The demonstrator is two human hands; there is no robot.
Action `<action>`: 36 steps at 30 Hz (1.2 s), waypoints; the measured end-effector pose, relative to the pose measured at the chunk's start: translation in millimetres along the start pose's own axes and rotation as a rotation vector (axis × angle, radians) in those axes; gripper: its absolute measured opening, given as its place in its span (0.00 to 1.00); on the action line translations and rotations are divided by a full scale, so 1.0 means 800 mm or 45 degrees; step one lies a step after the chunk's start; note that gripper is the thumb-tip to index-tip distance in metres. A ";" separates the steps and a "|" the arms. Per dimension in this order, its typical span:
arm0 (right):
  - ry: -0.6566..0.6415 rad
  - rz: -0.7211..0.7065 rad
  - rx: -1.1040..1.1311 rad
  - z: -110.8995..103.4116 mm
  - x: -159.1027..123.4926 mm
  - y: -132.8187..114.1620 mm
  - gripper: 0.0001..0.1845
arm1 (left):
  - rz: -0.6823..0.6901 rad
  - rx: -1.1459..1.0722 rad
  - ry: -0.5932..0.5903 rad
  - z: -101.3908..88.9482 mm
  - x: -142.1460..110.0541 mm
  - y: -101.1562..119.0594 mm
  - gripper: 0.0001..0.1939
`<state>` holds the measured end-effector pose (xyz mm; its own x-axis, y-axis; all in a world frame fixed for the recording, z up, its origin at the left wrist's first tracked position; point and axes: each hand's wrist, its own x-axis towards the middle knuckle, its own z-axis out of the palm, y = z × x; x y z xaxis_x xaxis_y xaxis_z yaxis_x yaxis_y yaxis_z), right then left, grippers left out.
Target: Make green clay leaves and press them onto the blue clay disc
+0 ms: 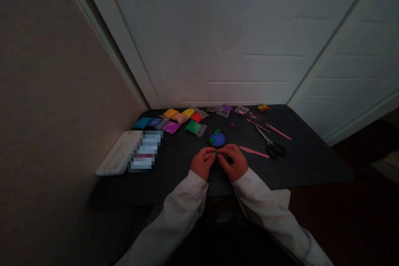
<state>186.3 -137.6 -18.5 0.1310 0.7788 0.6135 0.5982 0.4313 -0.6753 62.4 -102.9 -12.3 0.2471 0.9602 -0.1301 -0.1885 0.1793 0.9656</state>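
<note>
My left hand [203, 163] and my right hand [232, 162] meet at the fingertips near the middle of the table. Pinched between them is a small piece of green clay [216, 152], mostly hidden by the fingers. Just beyond my fingers lies a round blue clay disc [220, 140] with a dark, bumpy rim. Two green clay leaf shapes [217, 132] sit on its far and left parts. A pink clay tool [254, 152] lies to the right of my right hand.
Bags of coloured clay, including a green one [195, 128], line the back left. Black-handled scissors [270, 143] and pink tools [278, 131] lie right. A white tray [120, 153] stands left on the dark table [174, 174]. A white panelled door [193, 41] rises behind.
</note>
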 end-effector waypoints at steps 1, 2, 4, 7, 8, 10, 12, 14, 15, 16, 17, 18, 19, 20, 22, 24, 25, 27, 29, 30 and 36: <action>0.003 -0.001 0.002 0.000 0.000 0.000 0.08 | -0.009 0.003 0.004 -0.001 0.001 -0.001 0.09; 0.005 -0.003 0.007 0.000 0.000 0.000 0.08 | -0.020 0.002 -0.001 -0.001 0.002 -0.002 0.08; 0.003 -0.011 0.018 0.001 0.000 0.001 0.07 | -0.038 -0.011 -0.027 -0.002 0.003 -0.006 0.09; -0.002 -0.017 0.031 0.001 0.000 0.002 0.07 | -0.032 -0.046 -0.045 -0.003 0.002 -0.009 0.11; 0.001 -0.014 0.031 0.002 0.000 0.002 0.07 | -0.027 -0.054 -0.043 -0.003 0.002 -0.010 0.11; 0.009 -0.007 0.030 0.001 0.000 0.002 0.07 | -0.024 -0.061 -0.040 -0.003 0.002 -0.009 0.12; 0.014 -0.002 0.030 0.001 0.001 0.000 0.07 | -0.033 -0.066 -0.043 -0.003 0.002 -0.009 0.12; 0.015 0.001 0.034 -0.001 0.001 -0.002 0.07 | -0.042 -0.078 -0.045 -0.003 0.003 -0.008 0.12; 0.016 0.003 0.035 -0.001 0.002 -0.003 0.08 | -0.045 -0.084 -0.044 -0.003 0.003 -0.008 0.12; 0.017 0.006 0.036 -0.002 0.002 -0.004 0.08 | -0.049 -0.087 -0.042 -0.003 0.003 -0.007 0.12; 0.017 0.011 0.037 -0.002 0.002 -0.004 0.08 | -0.052 -0.088 -0.039 -0.003 0.004 -0.007 0.13; 0.018 0.017 0.037 -0.002 0.002 -0.004 0.08 | -0.054 -0.087 -0.035 -0.003 0.004 -0.007 0.13; 0.017 0.023 0.039 -0.002 0.002 -0.005 0.08 | -0.057 -0.086 -0.031 -0.004 0.004 -0.007 0.14; 0.014 0.029 0.041 -0.002 0.001 -0.004 0.08 | -0.059 -0.087 -0.027 -0.004 0.004 -0.006 0.14; 0.006 0.039 0.047 -0.002 0.001 -0.004 0.08 | -0.065 -0.094 -0.019 -0.003 0.003 -0.006 0.14; 0.001 0.045 0.055 -0.001 0.000 -0.003 0.07 | -0.070 -0.105 -0.011 -0.003 0.003 -0.006 0.14; 0.002 0.046 0.058 -0.001 0.000 -0.003 0.07 | -0.069 -0.111 -0.006 -0.003 0.003 -0.005 0.14; 0.004 0.043 0.062 -0.001 0.000 -0.003 0.08 | -0.062 -0.121 0.008 -0.003 0.004 -0.005 0.14; 0.010 0.034 0.064 0.000 0.000 -0.003 0.08 | -0.058 -0.136 0.018 -0.003 0.005 -0.005 0.13; 0.014 0.030 0.064 0.000 0.000 -0.002 0.08 | -0.060 -0.148 0.019 -0.004 0.006 -0.006 0.14; 0.047 0.043 0.060 0.000 0.000 0.001 0.07 | -0.114 -0.306 0.004 -0.002 0.010 -0.013 0.16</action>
<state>186.4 -137.0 -18.9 0.1800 0.7761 0.6044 0.5550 0.4272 -0.7138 64.9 -97.1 -23.4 0.2700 0.9388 -0.2141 -0.3863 0.3093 0.8690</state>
